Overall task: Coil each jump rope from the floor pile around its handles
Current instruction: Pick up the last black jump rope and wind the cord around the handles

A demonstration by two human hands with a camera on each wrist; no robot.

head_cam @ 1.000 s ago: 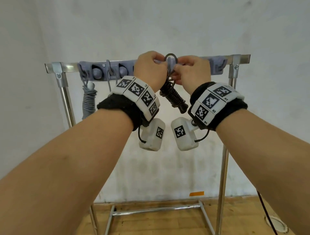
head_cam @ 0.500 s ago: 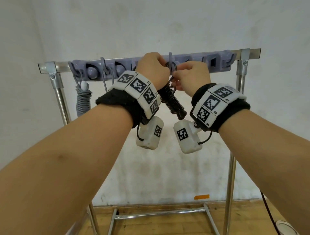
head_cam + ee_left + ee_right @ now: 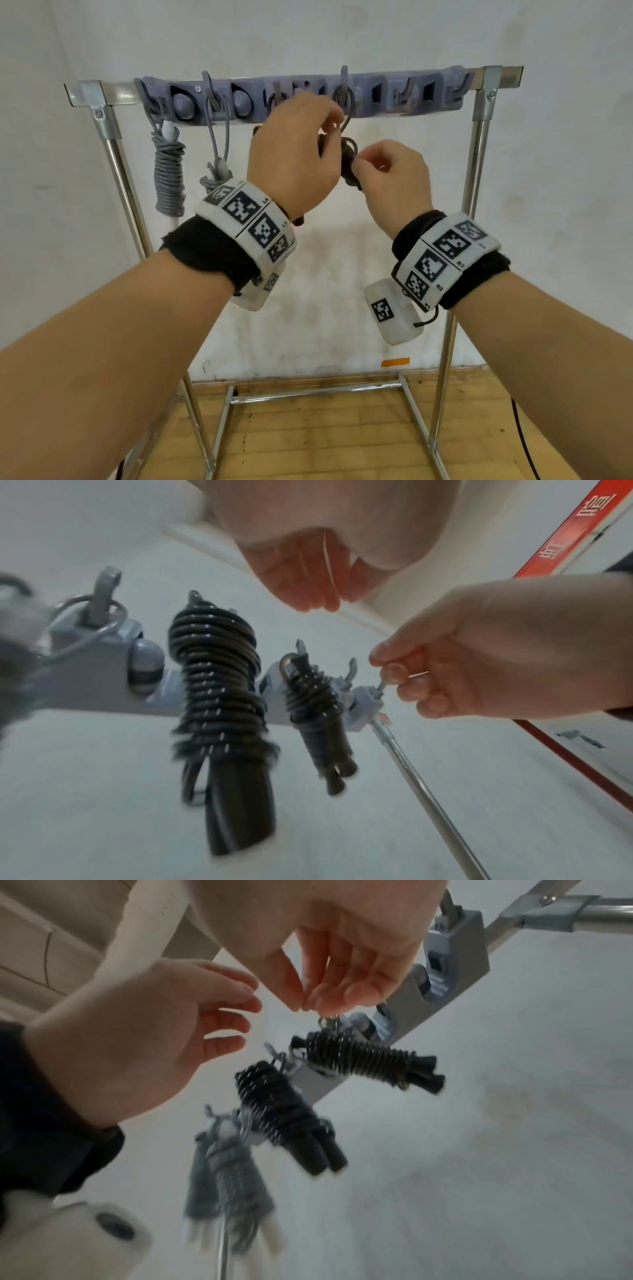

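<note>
Two hands (image 3: 339,164) are up at the hook rail (image 3: 424,99) — my left hand (image 3: 291,161) loosely open, holding nothing, my right hand (image 3: 390,181) pinching the black coiled rope (image 3: 349,164) hung on its hook (image 3: 343,89). A careless tug could unhook it. Since a second ago both hands have dropped below the rail.

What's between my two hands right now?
A black coiled jump rope, hanging by its loop from a hook on the grey rack. The head view shows it between the left hand and right hand.
</note>
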